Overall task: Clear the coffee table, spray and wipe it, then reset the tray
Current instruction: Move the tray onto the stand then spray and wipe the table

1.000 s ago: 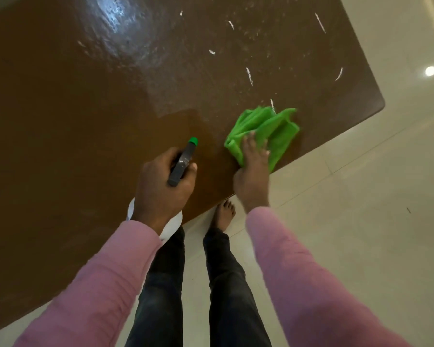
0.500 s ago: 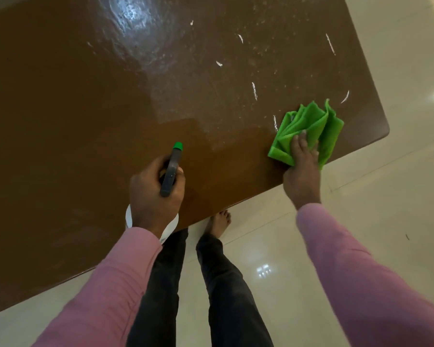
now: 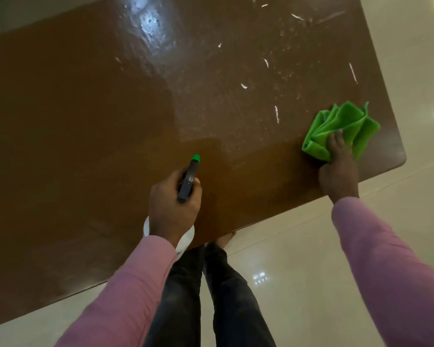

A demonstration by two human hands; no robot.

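The glossy brown coffee table fills the upper left of the view. Its top is wet with spray droplets and white streaks toward the far right. My left hand grips a spray bottle with a dark head and green nozzle tip; its white body shows below my wrist at the table's near edge. My right hand presses a bunched green cloth onto the table close to its near right corner. No tray is in view.
Pale glossy floor tiles lie to the right of and below the table, with light reflections. My legs in dark trousers and one bare foot stand against the table's near edge.
My right hand has slid the green cloth rightward along the near edge to the table's right corner. My left hand has kept its grip on the spray bottle, hardly shifting.
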